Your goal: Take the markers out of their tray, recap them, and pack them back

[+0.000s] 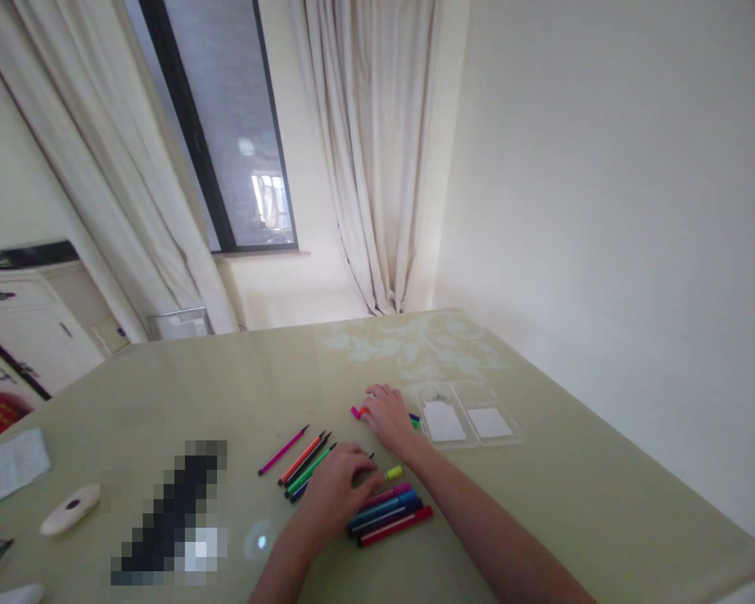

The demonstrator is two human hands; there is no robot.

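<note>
At lower centre, the left hand [345, 480] curls over slim, many-coloured plastic markers [310, 471]; the right hand [387, 417] bends over a small pink-and-orange piece [359, 413]. I cannot tell either grip. A nudge could roll the red capped marker [395, 527] across the smooth pale-green table [579, 503]. Pixelation masks a dark shape [169, 512], lower left.

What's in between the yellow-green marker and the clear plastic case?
In the head view, the person's right forearm, near the wrist, crosses between the yellow-green marker and the clear plastic case.
</note>
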